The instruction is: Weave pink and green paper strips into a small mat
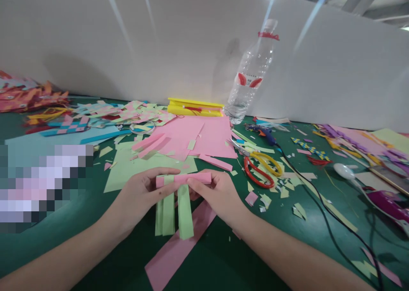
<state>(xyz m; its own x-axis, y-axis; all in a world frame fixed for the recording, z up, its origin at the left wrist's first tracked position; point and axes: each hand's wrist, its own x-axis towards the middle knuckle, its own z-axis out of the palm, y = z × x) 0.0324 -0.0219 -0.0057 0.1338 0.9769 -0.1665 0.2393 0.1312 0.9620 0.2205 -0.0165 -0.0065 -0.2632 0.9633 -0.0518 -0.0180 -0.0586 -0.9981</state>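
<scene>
Between my two hands, above the table, is a short pink paper strip [201, 178] held level, with light green paper strips [185, 214] woven over it and hanging down. My left hand [145, 186] pinches the strips at the left, thumb across the front. At the right, my right hand [217, 188] has its thumb pressed on the pink strip. The other fingers of both hands are partly hidden behind the paper. Below them a longer pink paper strip [179, 252] slants across the green table.
Scissors with red and yellow handles [262, 171] lie right, among paper scraps. A hot glue gun [262, 131] trails a black cable [306, 182]. Pink sheets [207, 133] and a green sheet [118, 171] lie ahead. A plastic bottle [249, 78] leans by the white partition [143, 39].
</scene>
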